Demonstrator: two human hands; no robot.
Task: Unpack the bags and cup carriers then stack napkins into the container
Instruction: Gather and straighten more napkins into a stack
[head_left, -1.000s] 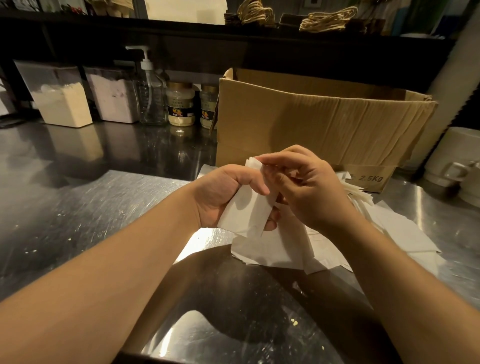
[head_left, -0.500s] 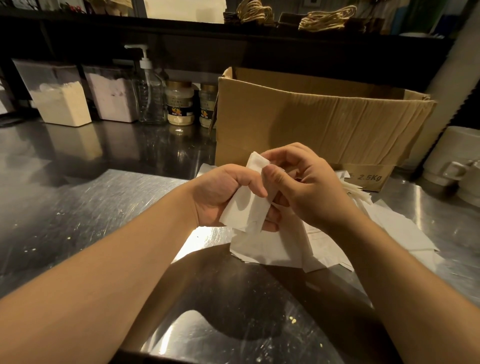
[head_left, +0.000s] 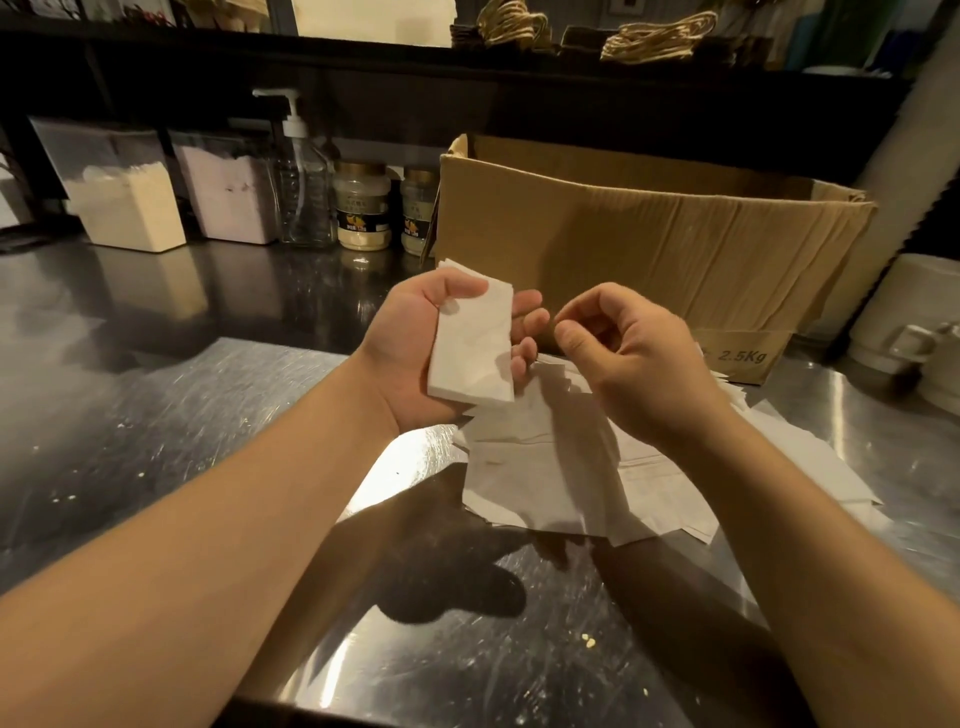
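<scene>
A small folded stack of white napkins (head_left: 472, 348) lies in the palm of my left hand (head_left: 415, 358), thumb over its upper left corner and fingers curled behind its right edge. My right hand (head_left: 623, 358) hovers just to the right of the stack, fingers curled with thumb against forefinger, holding nothing that I can see. Below both hands, a loose pile of flat white paper bags (head_left: 571, 467) is spread on the steel counter (head_left: 156, 441). An open brown cardboard box (head_left: 649, 244) marked 2.5Kg stands right behind the hands.
At the back left stand two clear tubs of powder (head_left: 130, 202), a pump bottle (head_left: 304, 187) and two jars (head_left: 362, 208). White mugs (head_left: 914, 327) sit at the far right. A dark shelf above holds twine-handled bags (head_left: 660, 36).
My hands have come apart: the right hand let go of the napkins and moved right. The left hand turned palm-up, so the stack now lies flat and folded in it.
</scene>
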